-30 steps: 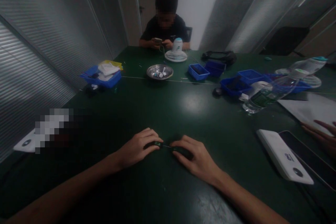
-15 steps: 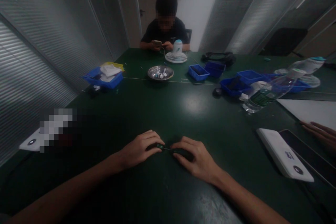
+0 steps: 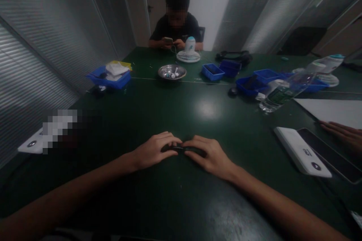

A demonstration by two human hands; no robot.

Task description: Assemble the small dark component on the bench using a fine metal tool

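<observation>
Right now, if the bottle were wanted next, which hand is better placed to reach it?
Probably the right hand: it is nearer the bottle, which is off to the right; the left hand is farther. Both hold something dark.

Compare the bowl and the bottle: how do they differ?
- Material: the bowl is shiny metal; the bottle is see-through.
- Shape: the bowl is round, wide and shallow; the bottle is long and narrow.
- Marking: the bottle carries a green label; no label shows on the bowl.
- State: the bowl is open, with small pieces inside; the bottle is capped.
Shared: both are on the green table.
</observation>
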